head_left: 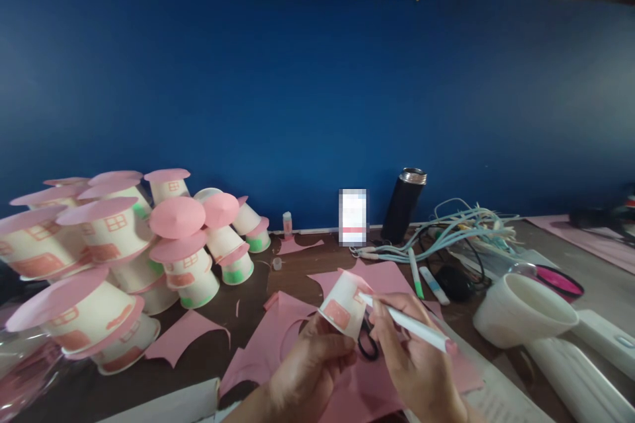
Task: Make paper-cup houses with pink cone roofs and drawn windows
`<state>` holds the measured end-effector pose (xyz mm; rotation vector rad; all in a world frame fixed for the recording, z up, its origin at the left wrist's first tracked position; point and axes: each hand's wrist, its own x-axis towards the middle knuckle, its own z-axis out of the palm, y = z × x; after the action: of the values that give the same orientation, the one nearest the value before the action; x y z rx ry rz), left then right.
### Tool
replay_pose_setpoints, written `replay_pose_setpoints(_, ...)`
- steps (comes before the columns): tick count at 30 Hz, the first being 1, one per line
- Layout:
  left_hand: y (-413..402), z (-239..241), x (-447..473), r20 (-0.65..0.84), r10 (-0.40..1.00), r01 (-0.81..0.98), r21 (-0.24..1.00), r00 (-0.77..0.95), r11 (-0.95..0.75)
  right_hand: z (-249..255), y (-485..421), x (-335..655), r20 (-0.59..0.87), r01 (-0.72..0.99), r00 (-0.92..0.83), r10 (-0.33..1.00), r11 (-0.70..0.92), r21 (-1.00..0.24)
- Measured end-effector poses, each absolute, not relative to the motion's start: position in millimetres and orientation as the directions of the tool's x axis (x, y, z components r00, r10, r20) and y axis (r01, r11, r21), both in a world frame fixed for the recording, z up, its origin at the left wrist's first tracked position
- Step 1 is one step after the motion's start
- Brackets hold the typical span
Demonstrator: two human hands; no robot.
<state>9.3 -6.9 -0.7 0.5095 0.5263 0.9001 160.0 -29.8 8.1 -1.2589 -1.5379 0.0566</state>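
Left hand (310,370) pinching paper cup (343,309) | right hand (411,360) gripping marker (407,322), tip on cup | risk: thin wall flexing, smeared line.

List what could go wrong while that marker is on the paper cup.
1. The left hand holds the paper cup up in the air with nothing beneath it, so the marker in the right hand may skid and spoil the pink window.
2. The scissors lie right under both hands and might get knocked.
3. The heap of finished cup houses at the left leans loosely; a bump may topple it.
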Motion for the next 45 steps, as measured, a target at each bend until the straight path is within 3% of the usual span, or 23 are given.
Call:
replay_pose_setpoints(14,-5,-6,9,-0.143,0.836,-0.629,0.595,0.530,0.501,8,-30,160,0.664,0.634,0.163,0.730,0.438,-0.637)
replay_pose_setpoints(45,-3,-9,8,-0.211,0.844,-0.655,0.547,0.494,0.520,7,-28,160,0.655,0.641,0.168,0.737,0.423,-0.640)
